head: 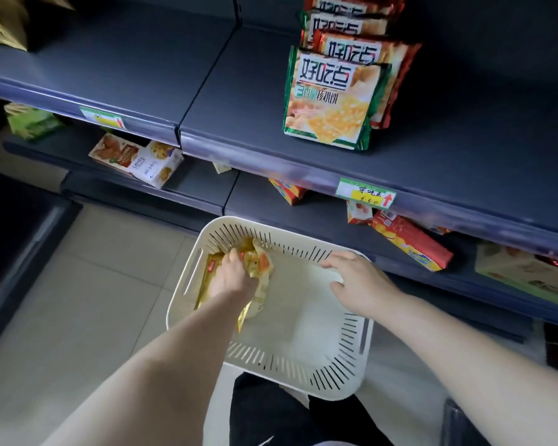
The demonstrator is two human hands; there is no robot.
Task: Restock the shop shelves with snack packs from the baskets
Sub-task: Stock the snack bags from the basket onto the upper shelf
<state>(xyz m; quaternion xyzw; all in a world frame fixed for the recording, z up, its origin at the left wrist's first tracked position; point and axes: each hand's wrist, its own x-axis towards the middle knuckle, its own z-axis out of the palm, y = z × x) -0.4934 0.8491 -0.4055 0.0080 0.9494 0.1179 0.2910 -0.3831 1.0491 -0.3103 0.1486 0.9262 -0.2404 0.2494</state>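
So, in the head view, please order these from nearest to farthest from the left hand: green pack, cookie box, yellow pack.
1. The yellow pack, in the basket, gripped by the left hand.
2. The cookie box, on the lower shelf, to the left.
3. The green pack, on the upper shelf, to the right.

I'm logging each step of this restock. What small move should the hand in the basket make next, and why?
Probably lift the left hand, with the yellow snack pack it grips, out of the white basket. Its fingers curl round the pack, the right hand lies open at the far rim, and the shelf has bare room beside the standing packs.
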